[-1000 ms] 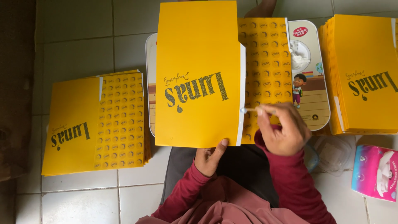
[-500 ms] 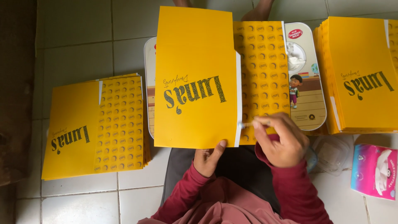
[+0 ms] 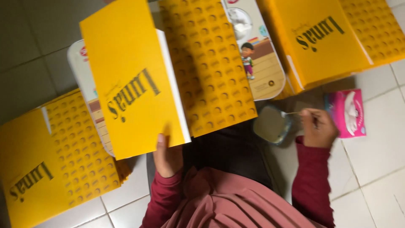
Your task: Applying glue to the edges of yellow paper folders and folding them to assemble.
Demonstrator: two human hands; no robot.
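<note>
Three flat yellow cardboard boxes show on the tiled floor (image 3: 379,185): one in the centre (image 3: 139,84), one at lower left (image 3: 42,164), one at upper right (image 3: 325,38). The left hand (image 3: 166,156) pinches the centre box's lower edge. The right hand (image 3: 318,126) grips one thin stick (image 3: 293,113), its tip over one small round dish (image 3: 272,124), beside one pink packet (image 3: 348,112) at right.
</note>
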